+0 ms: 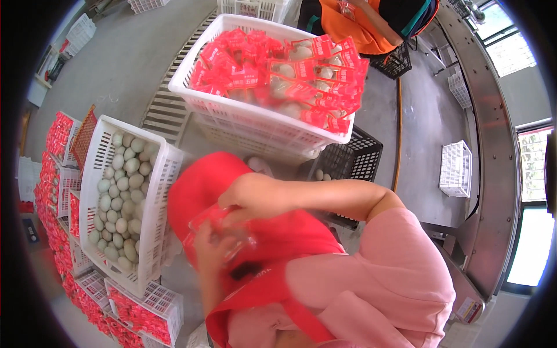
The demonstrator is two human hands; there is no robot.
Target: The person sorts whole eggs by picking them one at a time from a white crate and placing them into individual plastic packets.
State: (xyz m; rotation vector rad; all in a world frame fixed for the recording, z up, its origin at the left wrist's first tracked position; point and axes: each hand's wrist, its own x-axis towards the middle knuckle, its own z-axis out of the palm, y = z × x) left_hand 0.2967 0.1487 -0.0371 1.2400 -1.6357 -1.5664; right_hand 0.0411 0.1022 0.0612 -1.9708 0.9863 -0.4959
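Over the red apron [278, 235] on my lap, my left hand [211, 245] holds a clear and red plastic pouch [243, 245], blurred by motion. My right hand [241, 198] reaches across from the right, its fingers gripping the pouch's upper edge. Whether an egg lies inside is too blurred to tell. To the left, a white plastic crate [152, 209] holds many loose pale green eggs [124, 182]. Ahead of my knees stands another white crate [261, 111], heaped with red printed pouches [304, 74]; eggs show through several of them.
A black plastic crate [365, 152] with a few eggs sits right of my knees. Stacked crates of red pouches [139, 313] line the far left. A person in an orange apron [348, 26] works opposite. A floor drain grating [167, 113] runs behind the crates.
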